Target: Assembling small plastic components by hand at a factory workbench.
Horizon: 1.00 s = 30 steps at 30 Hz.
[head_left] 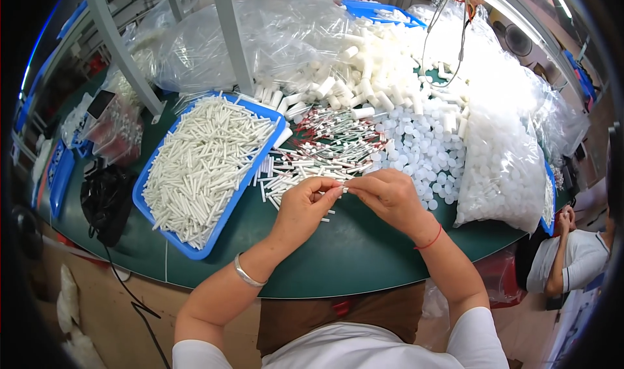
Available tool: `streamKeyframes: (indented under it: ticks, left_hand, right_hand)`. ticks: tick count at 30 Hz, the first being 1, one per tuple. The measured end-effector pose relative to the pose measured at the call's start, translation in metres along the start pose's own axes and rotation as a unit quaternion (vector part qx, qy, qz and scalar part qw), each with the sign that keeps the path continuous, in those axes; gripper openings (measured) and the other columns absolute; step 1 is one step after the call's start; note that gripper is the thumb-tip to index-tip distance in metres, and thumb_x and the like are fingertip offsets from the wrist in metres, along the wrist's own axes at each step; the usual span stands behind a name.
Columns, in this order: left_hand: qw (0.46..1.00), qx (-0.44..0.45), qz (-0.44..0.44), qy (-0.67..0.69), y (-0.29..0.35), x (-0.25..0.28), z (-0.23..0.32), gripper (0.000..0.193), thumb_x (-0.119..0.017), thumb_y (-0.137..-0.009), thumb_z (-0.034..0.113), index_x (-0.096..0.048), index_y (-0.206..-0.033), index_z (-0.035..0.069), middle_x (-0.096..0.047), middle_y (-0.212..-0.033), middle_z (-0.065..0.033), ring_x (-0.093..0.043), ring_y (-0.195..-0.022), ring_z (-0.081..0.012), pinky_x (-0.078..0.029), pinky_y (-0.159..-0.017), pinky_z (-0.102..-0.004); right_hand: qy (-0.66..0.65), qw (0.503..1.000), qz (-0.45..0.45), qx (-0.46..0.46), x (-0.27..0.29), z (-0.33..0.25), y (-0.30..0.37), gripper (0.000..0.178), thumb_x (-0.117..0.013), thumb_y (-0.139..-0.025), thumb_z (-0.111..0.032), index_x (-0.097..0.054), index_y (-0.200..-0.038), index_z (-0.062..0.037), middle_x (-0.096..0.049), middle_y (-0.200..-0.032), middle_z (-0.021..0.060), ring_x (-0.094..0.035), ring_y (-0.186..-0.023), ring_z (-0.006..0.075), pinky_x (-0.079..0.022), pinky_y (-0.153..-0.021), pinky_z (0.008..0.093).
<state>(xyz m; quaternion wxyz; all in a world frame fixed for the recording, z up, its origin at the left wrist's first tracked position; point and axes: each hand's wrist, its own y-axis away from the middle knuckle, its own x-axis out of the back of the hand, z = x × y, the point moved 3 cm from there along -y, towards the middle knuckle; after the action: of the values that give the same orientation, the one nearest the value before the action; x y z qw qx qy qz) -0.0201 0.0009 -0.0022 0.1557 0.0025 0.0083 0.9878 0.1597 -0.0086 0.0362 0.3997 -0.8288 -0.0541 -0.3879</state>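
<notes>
Over the near middle of the green table, my left hand [303, 203] and my right hand [389, 197] meet, fingertips almost touching. Between their pinched fingers is a small white piece [344, 190], mostly covered, so its exact kind is unclear. Just beyond the hands lies a heap of thin white sticks with red and dark green parts [331, 145]. Beside my right hand are many translucent white round caps [416, 149]. To the left of my left hand, a blue tray [218, 239] is filled with short white sticks [201, 167].
White cylinders [383, 76] are piled at the back, by large clear plastic bags [260, 38]. A full bag of caps [497, 167] stands right. Grey metal posts [232, 38] rise at the back left. A black bag [109, 200] lies left. Other people sit at the far side and right.
</notes>
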Motion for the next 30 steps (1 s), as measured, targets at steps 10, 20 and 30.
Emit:
streamKeyframes:
  ticks: [10, 20, 30]
  left_hand:
    - [0.952, -0.150, 0.022, -0.267, 0.006, -0.006, 0.008, 0.014, -0.067, -0.086, 0.011, -0.067, -0.097, 0.002, -0.065, -0.085, -0.0080, -0.063, -0.067, -0.0187, -0.049, -0.060, -0.0289]
    - [0.942, -0.197, -0.071, -0.262, 0.018, -0.029, 0.011, 0.013, -0.069, -0.084, 0.008, -0.068, -0.095, 0.002, -0.067, -0.084, -0.0099, -0.062, -0.065, -0.0172, -0.050, -0.059, -0.0281]
    - [0.901, -0.282, -0.108, -0.311, 0.032, -0.047, 0.018, 0.008, -0.067, -0.085, 0.009, -0.065, -0.091, 0.004, -0.067, -0.088, -0.0111, -0.065, -0.073, -0.0295, -0.052, -0.062, -0.0351]
  right_hand:
    - [0.062, 0.993, -0.098, 0.013, 0.005, -0.017, 0.005, 0.029, -0.064, -0.081, -0.003, -0.064, -0.109, -0.0086, -0.058, -0.072, 0.0085, -0.057, -0.069, 0.0261, -0.044, -0.065, 0.0374]
    - [0.047, 0.981, -0.181, -0.051, 0.021, -0.029, 0.033, 0.055, -0.065, -0.081, -0.003, -0.046, -0.132, -0.0044, -0.059, -0.076, 0.0073, -0.057, -0.072, 0.0277, -0.044, -0.074, 0.0390]
    - [-0.017, 0.991, -0.109, -0.069, 0.028, -0.037, 0.063, 0.044, -0.062, -0.087, -0.006, -0.047, -0.128, -0.0021, -0.062, -0.077, 0.0062, -0.061, -0.073, 0.0225, -0.044, -0.090, 0.0418]
